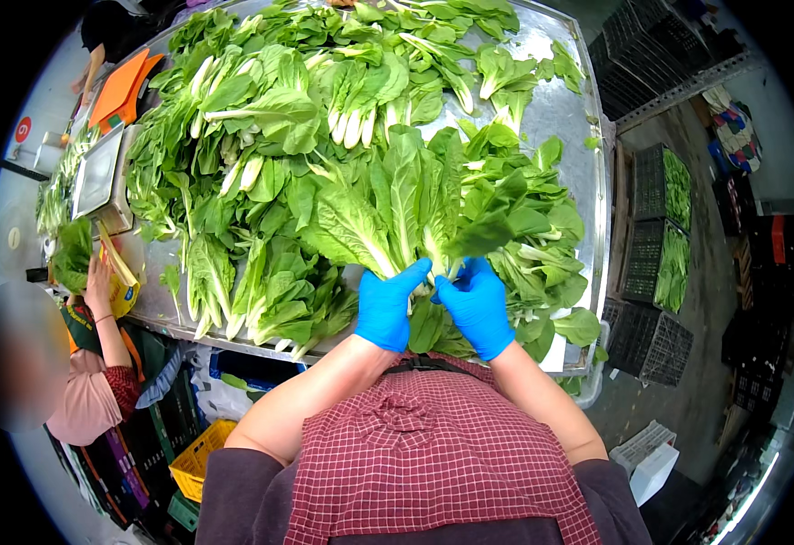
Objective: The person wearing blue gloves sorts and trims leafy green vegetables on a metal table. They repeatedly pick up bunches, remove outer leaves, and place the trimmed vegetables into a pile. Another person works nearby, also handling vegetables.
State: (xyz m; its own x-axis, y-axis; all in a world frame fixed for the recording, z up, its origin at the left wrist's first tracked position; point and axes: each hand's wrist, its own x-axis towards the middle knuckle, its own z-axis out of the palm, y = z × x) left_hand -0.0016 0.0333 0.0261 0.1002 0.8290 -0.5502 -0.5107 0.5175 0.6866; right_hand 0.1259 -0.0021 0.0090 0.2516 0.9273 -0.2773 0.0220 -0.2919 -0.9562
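My left hand (389,306), in a blue glove, holds a leafy green vegetable bunch (404,197) by its pale stem ends, leaves pointing away from me. At the right side of the same stems is my right hand (477,306), also gloved in blue, its thumb and fingers pinched at the base. A dark green leaf (482,231) by the right hand looks blurred. Around and beyond both hands, a large pile of leafy greens (261,122) lies on a metal table (564,112).
At the left, a co-worker's hand (99,286) is near greens and a yellow bag (124,279). A scale (100,170) and an orange container (121,88) stand beyond. Black crates (646,259) of greens are on the floor at right; a yellow crate (199,460) is below left.
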